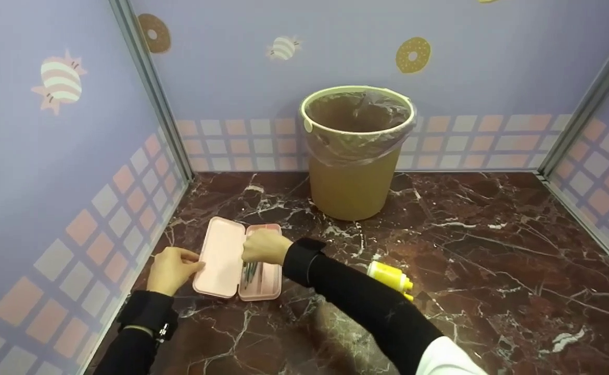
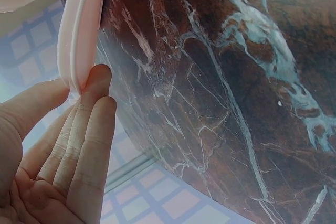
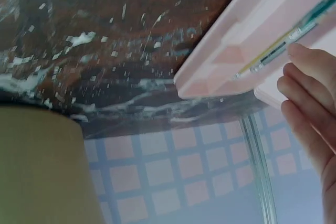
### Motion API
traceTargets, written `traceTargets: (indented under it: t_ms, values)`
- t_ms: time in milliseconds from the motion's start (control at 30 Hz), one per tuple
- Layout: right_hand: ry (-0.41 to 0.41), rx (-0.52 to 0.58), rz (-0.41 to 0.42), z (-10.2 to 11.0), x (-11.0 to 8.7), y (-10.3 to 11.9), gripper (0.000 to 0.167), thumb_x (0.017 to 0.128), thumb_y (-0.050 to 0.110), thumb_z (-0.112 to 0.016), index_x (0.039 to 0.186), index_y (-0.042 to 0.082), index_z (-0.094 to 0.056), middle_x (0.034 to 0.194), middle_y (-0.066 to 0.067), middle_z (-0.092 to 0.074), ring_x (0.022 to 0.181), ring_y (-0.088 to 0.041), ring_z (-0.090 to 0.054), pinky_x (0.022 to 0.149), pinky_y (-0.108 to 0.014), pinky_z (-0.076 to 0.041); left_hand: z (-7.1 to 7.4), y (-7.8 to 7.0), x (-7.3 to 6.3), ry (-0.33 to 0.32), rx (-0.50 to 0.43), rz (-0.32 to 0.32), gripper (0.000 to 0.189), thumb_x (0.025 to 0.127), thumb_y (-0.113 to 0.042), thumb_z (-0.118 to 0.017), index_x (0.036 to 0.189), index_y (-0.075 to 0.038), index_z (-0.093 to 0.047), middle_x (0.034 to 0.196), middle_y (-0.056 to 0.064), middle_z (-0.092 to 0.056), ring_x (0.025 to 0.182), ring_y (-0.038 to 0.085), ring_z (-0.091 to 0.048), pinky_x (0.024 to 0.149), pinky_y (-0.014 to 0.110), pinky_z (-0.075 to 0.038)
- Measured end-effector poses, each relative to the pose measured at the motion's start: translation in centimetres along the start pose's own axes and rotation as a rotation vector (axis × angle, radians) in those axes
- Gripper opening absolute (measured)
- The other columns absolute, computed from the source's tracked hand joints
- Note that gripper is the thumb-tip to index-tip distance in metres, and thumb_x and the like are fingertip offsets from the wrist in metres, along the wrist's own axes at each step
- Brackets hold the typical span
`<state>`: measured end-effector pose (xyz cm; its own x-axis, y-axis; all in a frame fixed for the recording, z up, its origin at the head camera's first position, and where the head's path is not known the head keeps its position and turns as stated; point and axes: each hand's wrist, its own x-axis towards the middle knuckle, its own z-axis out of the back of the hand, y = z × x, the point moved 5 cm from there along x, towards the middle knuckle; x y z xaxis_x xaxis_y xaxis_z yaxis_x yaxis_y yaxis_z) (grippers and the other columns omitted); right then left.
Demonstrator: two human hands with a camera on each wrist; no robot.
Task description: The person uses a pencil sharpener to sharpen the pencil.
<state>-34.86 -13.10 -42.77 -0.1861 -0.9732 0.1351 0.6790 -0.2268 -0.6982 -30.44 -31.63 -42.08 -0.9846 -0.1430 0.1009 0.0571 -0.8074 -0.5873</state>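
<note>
A pink pencil case (image 1: pixel 269 297) lies unfolded on the table, its lid (image 1: pixel 224 255) laid out to the left. My left hand (image 1: pixel 172 271) pinches the lid's outer edge between thumb and fingers, which the left wrist view confirms at the lid's corner (image 2: pixel 79 72). Over the case's compartment is my right hand (image 1: pixel 265 246), with loosely bent fingers. Slim pens (image 3: pixel 278 45), one yellowish and one with a teal part, lie along the compartment. In the right wrist view my right thumb is right by them; whether it touches them is unclear.
A tan bin (image 1: pixel 354 182) with a clear liner stands at the back against the patterned wall. Beside my right forearm lies a yellow and white bottle (image 1: pixel 388 276), partly hidden by the sleeve. Patterned panels border the dark marbled table (image 1: pixel 492 291).
</note>
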Motion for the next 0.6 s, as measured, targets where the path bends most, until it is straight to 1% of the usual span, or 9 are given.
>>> traceTargets:
  t_ms: [67, 133, 233, 267, 333, 400, 467, 500, 600]
  values:
    - [-0.026, 0.013, -0.033, 0.7, -0.7, -0.7, 0.022, 0.090, 0.020, -0.063, 0.074, 0.033, -0.073, 0.075, 0.017, -0.073, 0.064, 0.000, -0.065, 0.057, -0.019, -0.054, 0.1, 0.0, 0.0, 0.005, -0.004, 0.006, 0.030, 0.085, -0.015, -0.077, 0.103, 0.009, -0.075, 0.088, 0.024, -0.078, 0.067, 0.028, -0.075, 0.055, 0.029, -0.051]
    - [-0.005, 0.092, -0.076, 1.3, -1.5, -1.6, 0.022, 0.090, 0.016, -0.064, 0.075, 0.029, -0.073, 0.075, 0.014, -0.073, 0.064, -0.003, -0.066, 0.057, -0.021, -0.054, 0.1, 0.0, 0.0, 0.006, -0.007, 0.009, 0.030, 0.085, -0.015, -0.077, 0.103, 0.009, -0.075, 0.088, 0.023, -0.078, 0.066, 0.027, -0.075, 0.055, 0.029, -0.052]
    - [0.113, 0.282, -0.146, 1.9, -2.9, -2.9, 0.018, 0.089, 0.009, -0.066, 0.079, 0.021, -0.074, 0.081, 0.008, -0.076, 0.069, -0.010, -0.069, 0.062, -0.025, -0.057, 0.1, 0.1, 0.0, 0.006, -0.009, 0.008, 0.031, 0.085, -0.015, -0.078, 0.103, 0.009, -0.075, 0.087, 0.023, -0.078, 0.064, 0.024, -0.075, 0.056, 0.029, -0.052]
    - [0.155, 0.351, -0.175, 2.1, -3.5, -3.3, 0.018, 0.093, 0.009, -0.065, 0.080, 0.018, -0.074, 0.081, 0.005, -0.076, 0.069, -0.013, -0.070, 0.062, -0.027, -0.058, 0.1, 0.1, 0.0, 0.007, -0.011, 0.008, 0.031, 0.085, -0.015, -0.078, 0.103, 0.010, -0.075, 0.087, 0.023, -0.078, 0.063, 0.024, -0.075, 0.055, 0.028, -0.052]
    - [0.204, 0.442, -0.224, 2.5, -4.9, -4.0, 0.012, 0.093, 0.012, -0.068, 0.083, 0.014, -0.074, 0.083, 0.000, -0.077, 0.071, -0.017, -0.071, 0.065, -0.030, -0.059, 0.0, 0.1, 0.1, 0.009, -0.010, 0.007, 0.031, 0.085, -0.015, -0.077, 0.104, 0.010, -0.075, 0.087, 0.023, -0.078, 0.063, 0.024, -0.075, 0.055, 0.028, -0.051]
    - [0.211, 0.506, -0.261, 3.1, -6.5, -4.7, 0.007, 0.091, 0.016, -0.073, 0.086, 0.011, -0.074, 0.085, -0.003, -0.078, 0.074, -0.020, -0.072, 0.068, -0.033, -0.060, 0.0, 0.1, 0.1, 0.013, -0.010, 0.006, 0.031, 0.086, -0.015, -0.077, 0.104, 0.010, -0.075, 0.087, 0.023, -0.078, 0.063, 0.024, -0.075, 0.055, 0.028, -0.051]
    - [0.192, 0.565, -0.296, 3.7, -8.3, -5.5, 0.011, 0.088, 0.021, -0.077, 0.087, 0.010, -0.076, 0.085, -0.004, -0.078, 0.075, -0.022, -0.073, 0.071, -0.035, -0.060, 0.0, 0.0, 0.1, 0.015, -0.003, 0.003, 0.031, 0.086, -0.016, -0.077, 0.103, 0.009, -0.075, 0.088, 0.024, -0.078, 0.063, 0.024, -0.074, 0.055, 0.029, -0.052]
    - [0.188, 0.587, -0.316, 4.0, -9.2, -5.8, 0.011, 0.085, 0.020, -0.080, 0.088, 0.010, -0.076, 0.086, -0.005, -0.078, 0.077, -0.023, -0.073, 0.072, -0.036, -0.060, 0.0, 0.0, 0.1, 0.014, 0.003, 0.002, 0.031, 0.085, -0.016, -0.078, 0.103, 0.009, -0.075, 0.088, 0.024, -0.078, 0.062, 0.023, -0.073, 0.055, 0.030, -0.052]
    - [0.191, 0.662, -0.393, 4.9, -12.1, -6.7, 0.015, 0.085, 0.024, -0.080, 0.093, 0.011, -0.078, 0.092, -0.004, -0.080, 0.082, -0.025, -0.073, 0.077, -0.040, -0.060, -0.1, 0.0, 0.0, 0.018, 0.011, -0.001, 0.030, 0.085, -0.016, -0.077, 0.103, 0.009, -0.075, 0.088, 0.024, -0.078, 0.062, 0.021, -0.072, 0.056, 0.031, -0.051]
